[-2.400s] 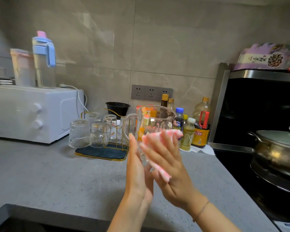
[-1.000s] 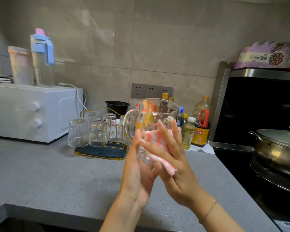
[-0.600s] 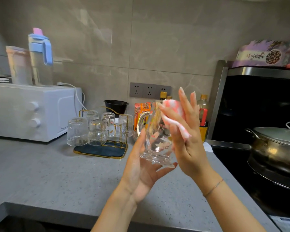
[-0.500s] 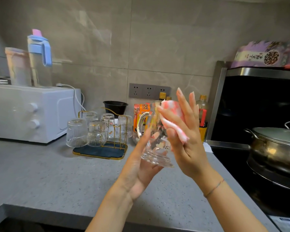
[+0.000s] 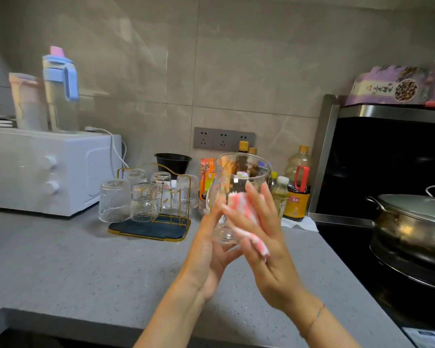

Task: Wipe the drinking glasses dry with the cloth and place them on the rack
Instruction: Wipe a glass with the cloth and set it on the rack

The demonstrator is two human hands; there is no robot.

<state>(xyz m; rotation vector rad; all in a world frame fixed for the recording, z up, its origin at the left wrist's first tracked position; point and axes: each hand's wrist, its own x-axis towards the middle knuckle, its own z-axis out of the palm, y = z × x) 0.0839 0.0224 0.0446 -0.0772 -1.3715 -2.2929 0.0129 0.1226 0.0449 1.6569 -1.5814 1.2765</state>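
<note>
A clear glass mug point(image 5: 239, 172) is upright in the air over the grey counter point(image 5: 86, 267), between both hands. My left hand point(image 5: 206, 252) holds it low on its left side, fingers up along the wall and thumb under the base. With straight fingers, my right hand point(image 5: 269, 254) presses a pink-and-white cloth point(image 5: 239, 204) against the mug's right side; a tail of cloth hangs below the palm. The gold wire rack point(image 5: 148, 231) on its dark tray stands to the left with several upturned glasses point(image 5: 114, 199).
A white microwave point(image 5: 48, 169) with jugs on top sits at the far left. A black bowl point(image 5: 172, 162) and sauce bottles point(image 5: 296, 194) line the wall behind the mug. On the stove at the right is a lidded steel pot point(image 5: 412, 222).
My right hand and the cloth slid from the mug's rim down to its lower side. The mug came down a little, and its handle no longer shows on the left.
</note>
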